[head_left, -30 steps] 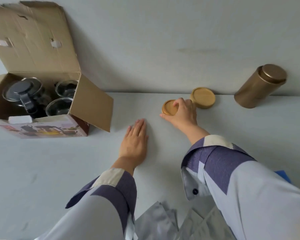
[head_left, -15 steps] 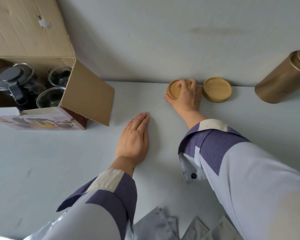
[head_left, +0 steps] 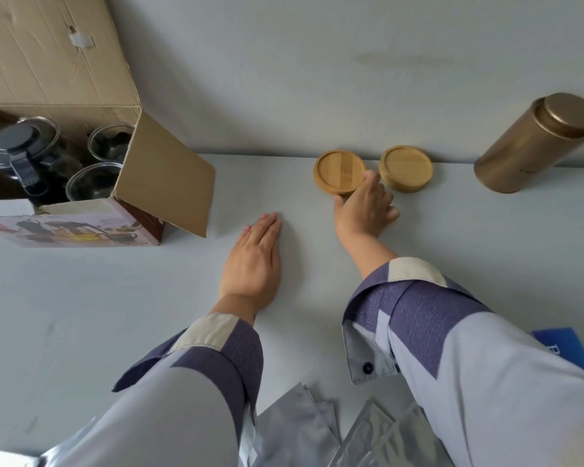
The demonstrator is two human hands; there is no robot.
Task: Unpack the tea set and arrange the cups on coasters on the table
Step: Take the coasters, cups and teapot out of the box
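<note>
I have two round wooden coasters on the table [head_left: 81, 315] by the back wall. The left coaster [head_left: 339, 171] now shows nearly its whole top; half a second ago my right hand [head_left: 364, 210] lay over it and hid most of it. That hand has drawn back toward me, and only a fingertip [head_left: 371, 178] still touches the coaster's near right rim, the other fingers loosely bent and holding nothing. The right coaster [head_left: 406, 167] sits just beside the first, a narrow gap between them, in the same place relative to it as before.

My left hand [head_left: 254, 261] stays flat on the table, palm down, fingers straight and together, unmoved from the earlier frames.

The cups [head_left: 93, 182] are still in the open cardboard box [head_left: 164, 183] at the far left of the table, two glass rims showing beside the dark-lidded glass teapot [head_left: 17, 153]. At the far right a bronze tin canister [head_left: 533, 143] stands against the wall, well apart from the coasters. Grey foil pouches [head_left: 304, 429] lie at the near edge between my sleeves.
</note>
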